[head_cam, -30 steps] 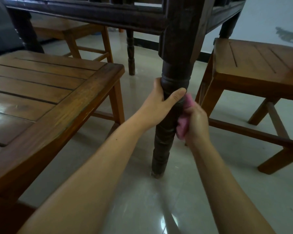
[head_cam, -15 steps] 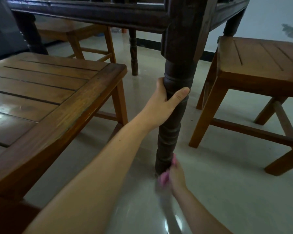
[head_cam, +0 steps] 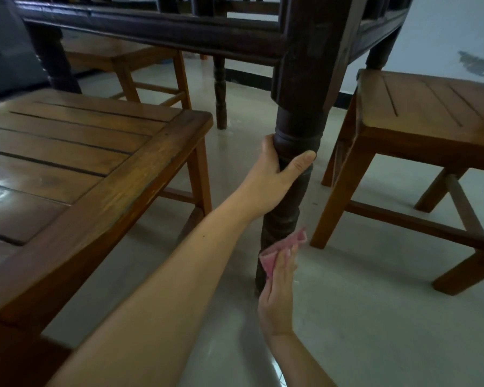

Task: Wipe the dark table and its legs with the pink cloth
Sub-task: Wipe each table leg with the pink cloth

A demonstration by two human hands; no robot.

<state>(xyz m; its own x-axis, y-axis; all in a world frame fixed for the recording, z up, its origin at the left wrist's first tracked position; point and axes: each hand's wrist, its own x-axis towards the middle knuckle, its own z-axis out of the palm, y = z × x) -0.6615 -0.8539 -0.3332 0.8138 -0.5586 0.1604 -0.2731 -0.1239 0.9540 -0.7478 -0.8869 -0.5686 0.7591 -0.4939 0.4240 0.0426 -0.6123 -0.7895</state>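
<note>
The dark table (head_cam: 157,32) is seen from below, with its carved apron across the top of the view. Its nearest turned leg (head_cam: 288,208) runs down the middle to the floor. My left hand (head_cam: 274,174) is wrapped around the leg just under its upper ring. Lower down, my right hand (head_cam: 277,291) presses the pink cloth (head_cam: 282,252) against the bottom part of the same leg, fingers pointing up. Two further dark legs (head_cam: 220,88) stand behind.
A brown slatted wooden stool (head_cam: 95,174) stands close on the left, another (head_cam: 419,129) on the right with crossbars near the floor, and a third (head_cam: 129,60) behind. The glossy pale floor (head_cam: 375,317) shows between them. A white wall rises at the back right.
My right hand slid the pink cloth from mid-leg down to the foot of the leg, and now sits slightly higher against the lower part. My left hand kept its grip.
</note>
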